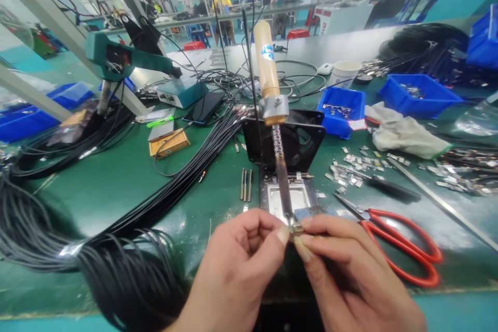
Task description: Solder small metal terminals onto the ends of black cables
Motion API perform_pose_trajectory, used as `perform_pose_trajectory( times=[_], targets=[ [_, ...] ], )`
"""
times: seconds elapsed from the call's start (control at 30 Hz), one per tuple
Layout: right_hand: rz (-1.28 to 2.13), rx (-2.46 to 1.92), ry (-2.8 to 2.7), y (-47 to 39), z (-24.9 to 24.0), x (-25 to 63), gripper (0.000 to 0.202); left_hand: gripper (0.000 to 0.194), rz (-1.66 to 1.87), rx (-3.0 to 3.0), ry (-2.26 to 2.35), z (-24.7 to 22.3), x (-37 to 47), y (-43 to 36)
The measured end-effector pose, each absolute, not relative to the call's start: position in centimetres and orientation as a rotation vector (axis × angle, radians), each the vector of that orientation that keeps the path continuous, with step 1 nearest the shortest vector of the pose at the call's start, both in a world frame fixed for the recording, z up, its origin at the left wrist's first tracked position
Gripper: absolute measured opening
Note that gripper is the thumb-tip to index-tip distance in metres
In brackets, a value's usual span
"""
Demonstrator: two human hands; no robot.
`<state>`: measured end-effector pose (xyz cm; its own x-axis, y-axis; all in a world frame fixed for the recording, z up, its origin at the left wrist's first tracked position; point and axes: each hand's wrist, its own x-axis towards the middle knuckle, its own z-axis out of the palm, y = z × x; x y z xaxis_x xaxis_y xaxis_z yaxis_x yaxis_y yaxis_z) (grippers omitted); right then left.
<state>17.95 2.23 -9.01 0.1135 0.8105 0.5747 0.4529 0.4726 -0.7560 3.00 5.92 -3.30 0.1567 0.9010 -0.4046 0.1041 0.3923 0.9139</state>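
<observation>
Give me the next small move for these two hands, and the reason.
Probably hold the small metal part steady at the tip of the soldering iron: the right hand pinches the part, the left hand is close beside it, and the tip is right there, though contact is hard to confirm.

Your left hand (235, 262) and right hand (350, 270) are bare down to the lower edge of view; your fingers (332, 226) taper to rounded tips, one short thumbnail (282, 235) showing.
</observation>
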Motion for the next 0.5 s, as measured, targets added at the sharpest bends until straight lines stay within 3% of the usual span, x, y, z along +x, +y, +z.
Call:
perform_pose_trajectory(
  times=[0.5],
  targets=[
    [0.362, -1.169, -1.512, 0.9, -8.8, 17.6, 0.017, 0.030, 0.747, 0.835, 1.169, -3.6, 2.1, 4.0]
  ],
)
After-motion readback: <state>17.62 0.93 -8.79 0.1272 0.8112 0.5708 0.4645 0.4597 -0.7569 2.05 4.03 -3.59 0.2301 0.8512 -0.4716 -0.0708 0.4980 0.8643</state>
